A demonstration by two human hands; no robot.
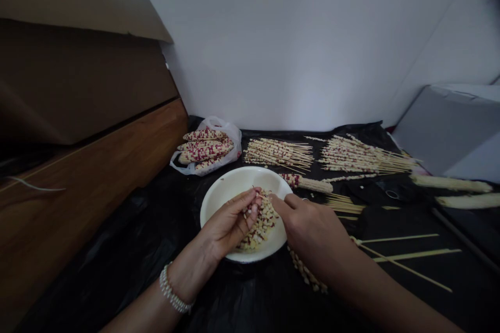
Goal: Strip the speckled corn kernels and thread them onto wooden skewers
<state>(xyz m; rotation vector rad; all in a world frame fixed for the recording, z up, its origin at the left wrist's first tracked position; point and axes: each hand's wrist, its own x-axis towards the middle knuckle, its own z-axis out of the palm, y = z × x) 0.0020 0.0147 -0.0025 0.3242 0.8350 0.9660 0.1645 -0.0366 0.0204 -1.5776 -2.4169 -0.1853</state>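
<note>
A white bowl (214, 200) holds loose cream and dark red corn kernels (267, 221). Over it, my left hand (228, 223) is closed, thumb and fingers pinching corn kernels near the tips. My right hand (308, 218) is curled shut at the bowl's right rim, its fingertips close to the left ones; what it grips is hidden. Below my right hand, strung kernels (307, 270) lie on the black plastic sheet (234, 302), partly covered by the hand. Just behind the bowl rests a partly stripped corn cob (308, 183).
A plastic bag (234, 138) of speckled cobs (205, 151) stands back left. Kernel-strung skewers lie in a left pile (273, 152) and a right pile (351, 156). Bare skewers (344, 204), loose sticks (414, 256) and bare cobs (453, 183) lie right. A white wall (273, 47) rises behind.
</note>
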